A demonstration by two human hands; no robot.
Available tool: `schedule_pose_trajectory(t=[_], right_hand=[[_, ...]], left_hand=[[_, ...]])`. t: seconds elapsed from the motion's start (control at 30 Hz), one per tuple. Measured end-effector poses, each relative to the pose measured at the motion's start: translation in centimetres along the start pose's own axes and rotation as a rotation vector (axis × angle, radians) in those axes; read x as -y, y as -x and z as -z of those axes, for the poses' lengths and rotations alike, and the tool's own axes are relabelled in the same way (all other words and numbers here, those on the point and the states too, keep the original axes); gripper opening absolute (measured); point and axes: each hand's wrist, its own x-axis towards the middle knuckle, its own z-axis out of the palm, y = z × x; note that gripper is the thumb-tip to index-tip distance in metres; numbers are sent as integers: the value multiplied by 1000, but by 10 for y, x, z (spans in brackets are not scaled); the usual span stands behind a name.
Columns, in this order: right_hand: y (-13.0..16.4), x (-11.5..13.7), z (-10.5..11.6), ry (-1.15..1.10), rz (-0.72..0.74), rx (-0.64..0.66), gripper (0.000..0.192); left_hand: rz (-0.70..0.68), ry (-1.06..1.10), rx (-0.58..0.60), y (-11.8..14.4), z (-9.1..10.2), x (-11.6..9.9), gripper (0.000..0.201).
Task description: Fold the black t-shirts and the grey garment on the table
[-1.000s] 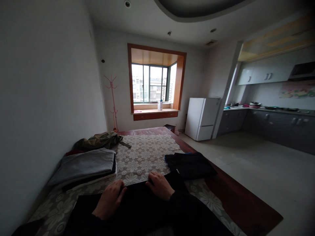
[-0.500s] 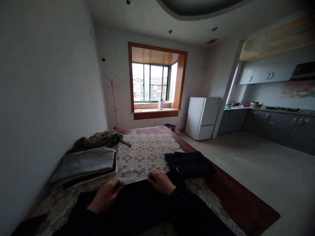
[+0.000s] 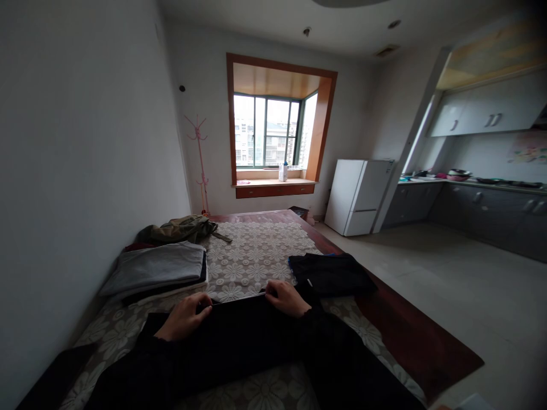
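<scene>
Compared with half a second ago, the head view tilts lower, and a larger patch of the tablecloth [image 3: 256, 262] shows below the near edge of the black garment [image 3: 239, 336]; part of this difference comes from the tilt itself. Over the last second, the fingers of both hands change from lying flatter across the far edge to a more curled pinch. In effect, the garment's far edge is now controlled at two separate points, which should allow it to be aligned or shifted as one span. The left hand [image 3: 183, 316] is nearly closed: thumb and forefinger meet at the edge, leaving a small gap behind the fingertips. The right hand [image 3: 288, 297] is closed in a similar pinch farther along the same edge, with its fingers curled inward. A thin pale line runs along the edge between the hands; whether it is trim or lining cannot be told. The garment extends from the hands toward the wearer, over the tablecloth on the table [image 3: 427, 336], and merges visually with the dark sleeves. A clothes stack [image 3: 158, 265] lies beyond the left hand, and dark folded clothes [image 3: 337, 273] lie just beyond the right.
</scene>
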Motion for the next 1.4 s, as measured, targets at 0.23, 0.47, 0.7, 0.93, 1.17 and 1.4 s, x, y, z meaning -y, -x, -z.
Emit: schedule_pose_trajectory(t=[0.23,0.47,0.7,0.93,1.17,1.4], right_hand=[[-2,-1,-3,-6,-44,-3,11],[-2,-12,4,33,-71,19,14],[0,-23,10,77,-108,34,13],[1,-17,8,112,-111,26,12],[3,-17,16,271,-219,13,34],[-2,-6,3,392,-291,-20,42]], left_hand=[[26,-45,-12,1,2,-4,24],[77,-110,0,2,6,-2,19],[164,-183,-6,2,9,0,13],[145,-215,-4,1,6,1,13],[269,-372,-18,1,11,8,42],[352,-401,-58,-2,2,12,48]])
